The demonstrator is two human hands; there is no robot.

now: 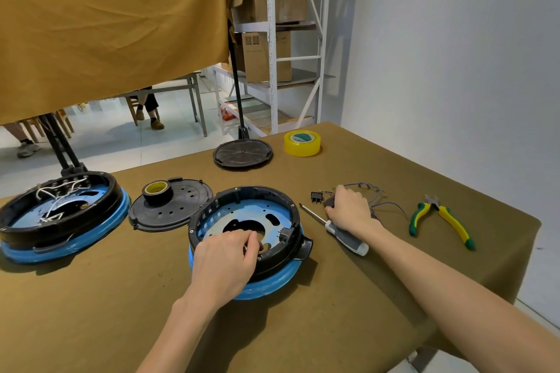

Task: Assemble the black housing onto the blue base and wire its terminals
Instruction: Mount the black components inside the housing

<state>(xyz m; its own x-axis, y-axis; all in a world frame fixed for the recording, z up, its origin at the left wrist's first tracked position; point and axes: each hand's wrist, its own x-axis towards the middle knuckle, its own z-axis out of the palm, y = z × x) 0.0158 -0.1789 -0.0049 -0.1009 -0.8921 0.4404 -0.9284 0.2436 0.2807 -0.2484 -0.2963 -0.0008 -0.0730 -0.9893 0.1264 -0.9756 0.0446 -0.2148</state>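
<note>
Small part under left hand point(225, 254) fingertips hidden; pinched inside black housing point(291, 230) on blue base point(269, 285). Right hand point(348, 209) covering wires point(381, 195), grip indeterminate.

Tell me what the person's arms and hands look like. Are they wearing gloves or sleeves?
No gloves and no sleeves show. The left hand and right hand are both bare, and both forearms are bare right down to the bottom edge of the picture. No watch, ring, bracelet or marking can be seen on either wrist or on the fingers that show.
</note>
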